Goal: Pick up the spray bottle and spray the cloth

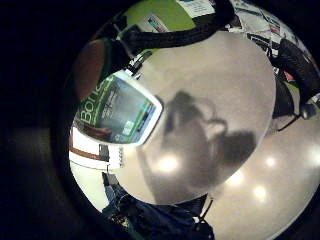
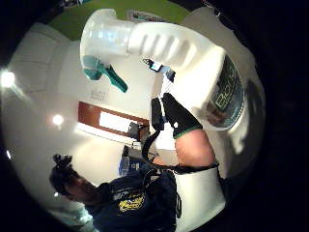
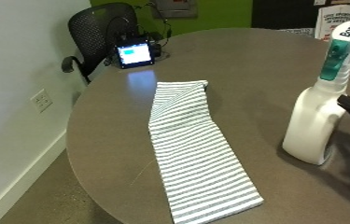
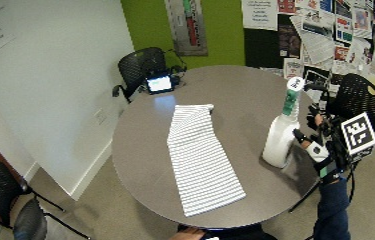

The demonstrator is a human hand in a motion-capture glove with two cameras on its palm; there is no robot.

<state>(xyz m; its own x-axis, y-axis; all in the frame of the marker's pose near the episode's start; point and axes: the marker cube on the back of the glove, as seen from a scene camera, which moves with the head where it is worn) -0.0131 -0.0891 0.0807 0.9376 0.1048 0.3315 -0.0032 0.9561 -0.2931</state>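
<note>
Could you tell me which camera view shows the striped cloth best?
The outside view: the striped cloth lies flat along the table, seen whole, one end folded over. The wide outside view shows it whole too, smaller, apart from the spray bottle. Neither palm view shows it; they show the bottle and bare tabletop.

One spray bottle (image 3: 314, 121) stands on the bench (image 3: 249, 60). One striped cloth (image 3: 190, 149) lies on the same bench. One small screen (image 3: 133, 54) sits at its far edge. Three black chairs show in the wide outside view: one (image 4: 140, 62) behind the screen, one (image 4: 360, 95) beside the poster wall, and one (image 4: 0, 192) near the left corner.
</note>
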